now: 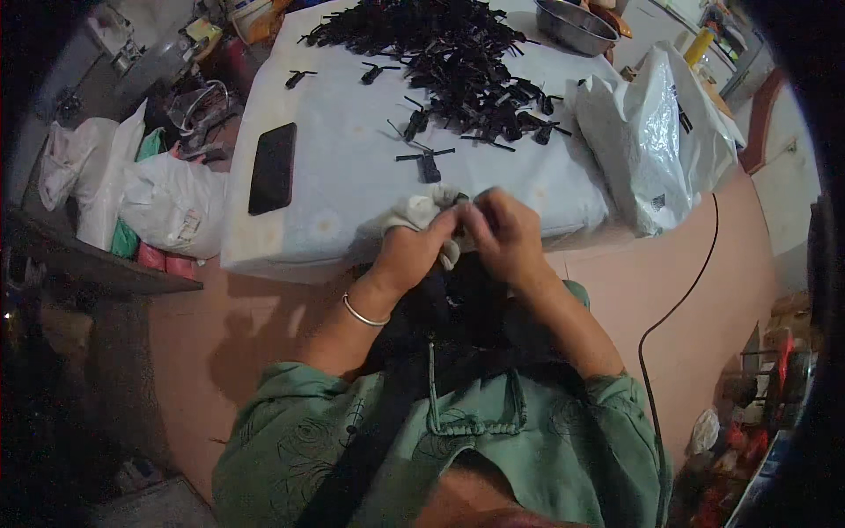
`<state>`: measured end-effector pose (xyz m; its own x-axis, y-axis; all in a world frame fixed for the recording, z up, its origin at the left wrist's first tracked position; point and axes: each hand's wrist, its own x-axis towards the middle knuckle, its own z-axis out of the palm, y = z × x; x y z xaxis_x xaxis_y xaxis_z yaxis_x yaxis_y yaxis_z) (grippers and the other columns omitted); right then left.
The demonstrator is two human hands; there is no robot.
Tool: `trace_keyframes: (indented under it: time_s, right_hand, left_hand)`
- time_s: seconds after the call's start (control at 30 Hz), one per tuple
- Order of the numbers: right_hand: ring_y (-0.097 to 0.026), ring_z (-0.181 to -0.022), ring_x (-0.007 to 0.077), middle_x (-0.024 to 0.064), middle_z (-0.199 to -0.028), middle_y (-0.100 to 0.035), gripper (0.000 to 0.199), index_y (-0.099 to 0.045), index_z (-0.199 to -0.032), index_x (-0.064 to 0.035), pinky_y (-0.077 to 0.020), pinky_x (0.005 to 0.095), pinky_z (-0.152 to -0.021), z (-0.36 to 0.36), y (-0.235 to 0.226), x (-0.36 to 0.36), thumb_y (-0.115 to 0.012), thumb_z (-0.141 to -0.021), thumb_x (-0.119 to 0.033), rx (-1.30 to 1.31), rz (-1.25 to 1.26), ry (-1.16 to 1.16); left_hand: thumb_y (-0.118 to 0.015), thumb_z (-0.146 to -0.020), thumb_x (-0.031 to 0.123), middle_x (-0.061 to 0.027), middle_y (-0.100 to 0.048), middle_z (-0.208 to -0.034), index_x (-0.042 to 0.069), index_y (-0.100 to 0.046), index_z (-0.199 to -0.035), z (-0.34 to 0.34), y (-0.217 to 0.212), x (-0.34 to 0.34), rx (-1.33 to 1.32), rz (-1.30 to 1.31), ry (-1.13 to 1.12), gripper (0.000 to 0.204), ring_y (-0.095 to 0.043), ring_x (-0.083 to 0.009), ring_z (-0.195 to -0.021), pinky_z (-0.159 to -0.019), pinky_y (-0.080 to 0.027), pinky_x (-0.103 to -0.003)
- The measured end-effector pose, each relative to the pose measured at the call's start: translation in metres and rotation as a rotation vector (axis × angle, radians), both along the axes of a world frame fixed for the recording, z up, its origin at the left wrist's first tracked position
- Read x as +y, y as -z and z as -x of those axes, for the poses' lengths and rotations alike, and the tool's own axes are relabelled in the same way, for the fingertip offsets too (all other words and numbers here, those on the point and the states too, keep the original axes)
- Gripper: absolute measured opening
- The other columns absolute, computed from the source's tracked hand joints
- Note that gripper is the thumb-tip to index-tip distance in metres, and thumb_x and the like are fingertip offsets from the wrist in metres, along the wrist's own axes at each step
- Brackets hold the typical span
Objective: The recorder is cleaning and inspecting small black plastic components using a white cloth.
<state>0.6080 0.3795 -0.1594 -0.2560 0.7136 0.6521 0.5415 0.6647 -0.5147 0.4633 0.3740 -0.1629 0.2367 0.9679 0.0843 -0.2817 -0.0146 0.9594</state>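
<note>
My left hand, with a bangle on its wrist, is closed around a crumpled white cloth at the table's near edge. A small dark piece shows at its fingertips. Close against it, my right hand has its fingers bent in a pinch and slightly blurred; whatever they grip is hidden. Just beyond the hands lies a black plastic part with two thin arms spread sideways. Similar black parts form a large pile at the far side, with several scattered singly.
A dark phone lies on the left of the white-covered table. At its right edge stands a white plastic bag. A metal bowl sits far right. Filled bags rest on a shelf to the left; a black cable hangs right.
</note>
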Motion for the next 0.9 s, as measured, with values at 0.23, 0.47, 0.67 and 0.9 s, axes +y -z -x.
trace_keyframes:
  time_s: [0.23,0.47,0.67,0.9]
  right_hand:
    - [-0.037,-0.060,0.0040,-0.0034,-0.060,-0.043,0.023,-0.050,-0.072,-0.0014,-0.0338,0.0220,-0.051,-0.006,-0.010,-0.003,-0.049,-0.088,-0.017,0.208,0.606,-0.220]
    - [-0.038,-0.055,0.0084,0.0024,-0.054,-0.045,0.029,-0.053,-0.079,0.0008,-0.0363,0.0277,-0.049,0.001,0.009,-0.006,-0.045,-0.089,-0.025,0.296,0.666,-0.240]
    - [-0.039,-0.058,0.0070,-0.0007,-0.060,-0.047,0.028,-0.055,-0.080,0.0009,-0.0369,0.0246,-0.052,0.011,0.020,-0.007,-0.046,-0.089,-0.024,0.530,0.783,-0.254]
    - [-0.048,-0.071,0.0070,0.0008,-0.075,-0.054,0.020,-0.054,-0.088,0.0027,-0.0411,0.0223,-0.065,-0.013,-0.002,-0.010,-0.049,-0.087,-0.017,0.379,0.630,-0.208]
  left_hand:
    - [-0.052,-0.081,0.006,0.0013,-0.054,-0.066,0.002,-0.053,-0.098,0.004,-0.005,-0.015,0.270,-0.125,-0.094,0.018,-0.049,-0.0042,-0.057,-0.046,-0.040,-0.020]
    - [-0.052,-0.079,0.005,-0.0038,-0.057,-0.073,-0.001,-0.053,-0.097,0.000,0.007,-0.011,0.583,-0.478,-0.264,0.019,-0.053,-0.0081,-0.064,-0.055,-0.044,-0.023]
    - [-0.052,-0.078,0.006,-0.0062,-0.058,-0.078,-0.002,-0.052,-0.098,-0.002,0.000,-0.015,0.704,-0.657,-0.332,0.021,-0.054,-0.0128,-0.072,-0.064,-0.045,-0.026]
    - [-0.052,-0.082,0.009,-0.0009,-0.052,-0.074,0.004,-0.046,-0.104,0.008,-0.002,-0.007,0.325,-0.249,-0.186,0.024,-0.050,-0.0095,-0.060,-0.052,-0.043,-0.025]
